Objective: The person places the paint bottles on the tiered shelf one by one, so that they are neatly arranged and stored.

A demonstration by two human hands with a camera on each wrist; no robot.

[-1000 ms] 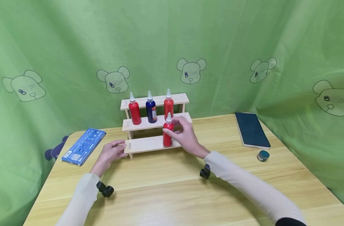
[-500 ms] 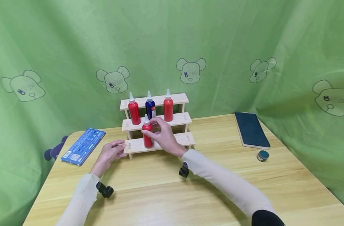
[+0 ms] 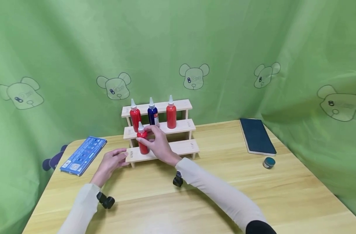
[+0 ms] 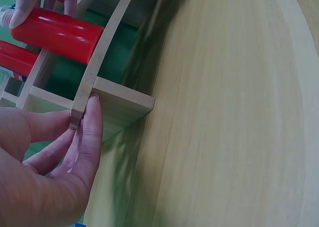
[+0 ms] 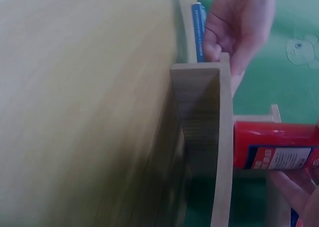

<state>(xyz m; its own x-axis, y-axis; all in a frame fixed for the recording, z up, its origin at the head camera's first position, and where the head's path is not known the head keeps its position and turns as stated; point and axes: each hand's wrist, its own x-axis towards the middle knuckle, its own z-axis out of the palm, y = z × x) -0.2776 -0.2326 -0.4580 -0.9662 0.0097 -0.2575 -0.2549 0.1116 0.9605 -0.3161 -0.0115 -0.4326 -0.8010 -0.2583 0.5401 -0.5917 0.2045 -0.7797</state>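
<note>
My right hand (image 3: 161, 145) pinches a red squeeze bottle (image 3: 143, 143) between thumb and fingers. The bottle stands upright near the left end of the lowest step of a three-step wooden rack (image 3: 178, 148). My left hand (image 3: 110, 163) pinches the left end of that same step, thumb above and fingers below, as the left wrist view shows. On the middle step stand another red bottle (image 3: 135, 116), a dark blue bottle (image 3: 151, 113) and a lighter red bottle (image 3: 171, 115). A printed label (image 5: 284, 158) on the held bottle appears in the right wrist view.
A blue flat package (image 3: 83, 155) lies left of the rack on the wooden table (image 3: 154, 208). To the right are a dark notebook (image 3: 258, 136) and a small round jar (image 3: 269, 162). A green curtain (image 3: 154, 39) hangs behind.
My right hand has moved the held red bottle leftward along the lowest step, from its right part to near the left end. My left hand keeps its hold on the rack.
</note>
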